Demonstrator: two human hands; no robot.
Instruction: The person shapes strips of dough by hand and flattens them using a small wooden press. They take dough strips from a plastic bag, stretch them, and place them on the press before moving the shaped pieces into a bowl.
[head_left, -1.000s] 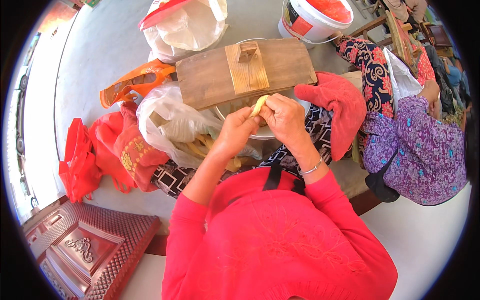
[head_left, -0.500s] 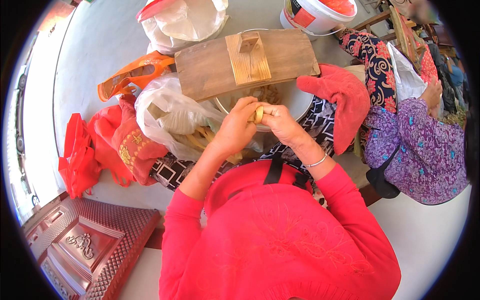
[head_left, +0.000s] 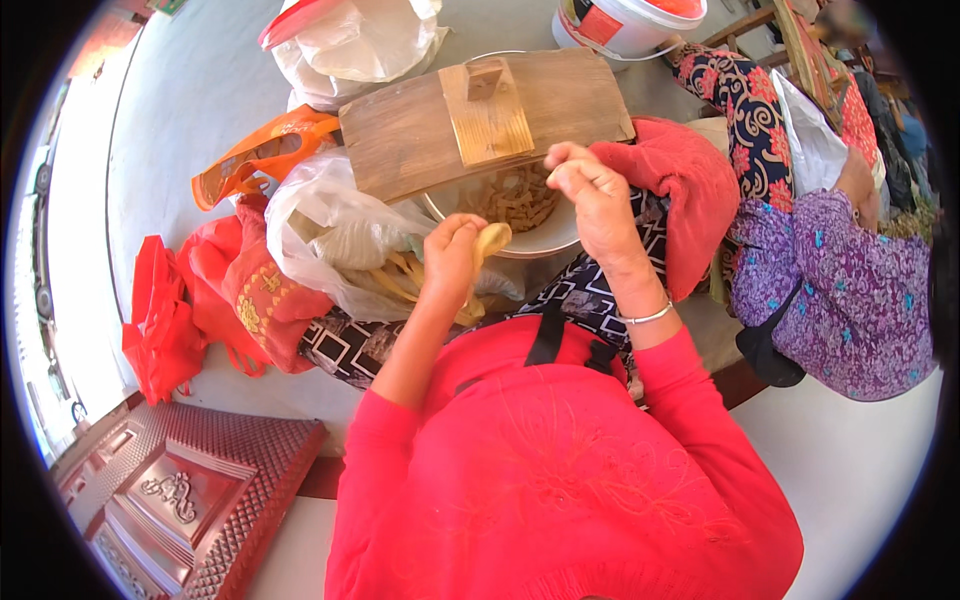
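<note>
My left hand is closed on a pale yellow, limp strip, whose end sticks out toward the middle; its exact kind is unclear. To the right, my right hand is raised apart from it, fingertips curled together, and whatever they may pinch does not show. Between and beyond the hands, a white metal basin holds many brownish-yellow pieces. A wooden board with a small block fixed on it lies across the basin's far part. Left of my left hand, a clear plastic bag contains more yellow strips.
Red bags and an orange bag lie at left, a white sack and a white bucket beyond the board. A red cloth drapes on the right. Another person's purple patterned sleeve is at far right. A carved brown panel stands lower left.
My hands, together over the basin before, have moved apart. The left drew down and left with the yellow strip; the right rose to the right. More of the basin's pieces show.
</note>
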